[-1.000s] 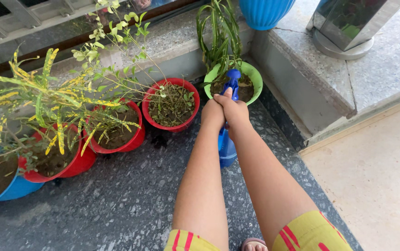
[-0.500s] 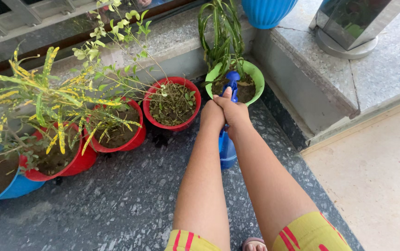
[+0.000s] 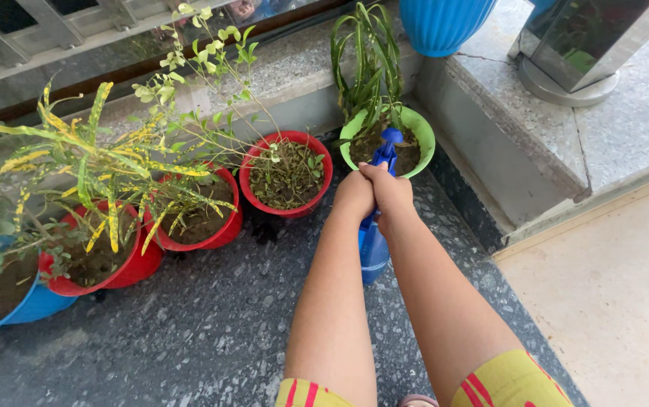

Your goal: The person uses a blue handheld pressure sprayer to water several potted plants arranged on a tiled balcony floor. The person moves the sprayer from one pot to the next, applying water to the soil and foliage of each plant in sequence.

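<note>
Two bare forearms in yellow sleeves with red stripes stretch out over a speckled dark stone floor [image 3: 189,332], and both hands meet around a blue spray bottle [image 3: 373,245] held above it. The left hand [image 3: 354,194] and the right hand [image 3: 393,192] press together at the bottle's neck, each grip closed around it (whether a finger rests on the trigger cannot be told, since the hands hide it). The bottle's body hangs below the wrists; its blue spray head [image 3: 389,143] rises past the knuckles and overlaps the rim of a light green pot [image 3: 424,136] holding a plant with long narrow leaves.

The bottle's long axis runs from its base, nearest the person, up and away to the head, tilted forward, so the nozzle appears to point at the green pot's soil. Judged from this view, a good spray would call for keeping the bottle fairly upright, steadying the neck with one hand while the other squeezes, and aiming low at the soil.

To the left stand three red pots, the nearest to the hands a red pot [image 3: 287,177] of small weeds, then a blue pot [image 3: 8,301] at the edge. Beyond, a raised stone ledge [image 3: 626,128] carries a large blue planter [image 3: 445,26].
</note>
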